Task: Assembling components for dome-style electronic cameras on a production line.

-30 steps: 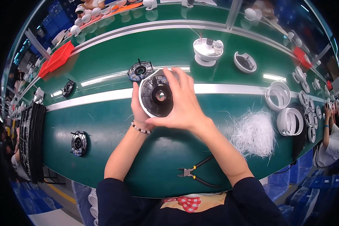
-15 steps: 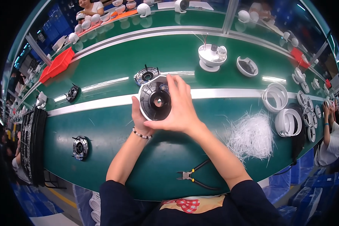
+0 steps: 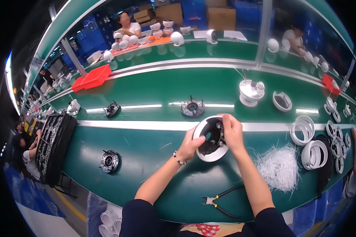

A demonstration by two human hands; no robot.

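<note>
Between my two hands is a white round housing (image 3: 212,157) with a black dished part (image 3: 211,145) inside it, which has a hole in its middle. My left hand (image 3: 189,145) grips its left side, with the thumb laid over the rim onto the black part. My right hand (image 3: 232,133) holds the right side, fingers curled round the edge. The housing is tilted and held above the green table. Close behind it lies a black round part (image 3: 192,107) with upright prongs. Yellow-and-black cutting pliers (image 3: 210,200) lie open on the table in front of me.
Another pronged black part (image 3: 109,161) lies left, a third (image 3: 112,109) farther back. White plastic strips (image 3: 279,168) are heaped at right, beside white rings (image 3: 314,155). A white bowl-shaped base (image 3: 251,93) with wires stands behind. A black tray stack (image 3: 53,148) borders the left.
My view has tilted upward and swung left. The housing has been turned in my hands, and my left thumb now rests inside its rim. My right hand has shifted to the right side.
</note>
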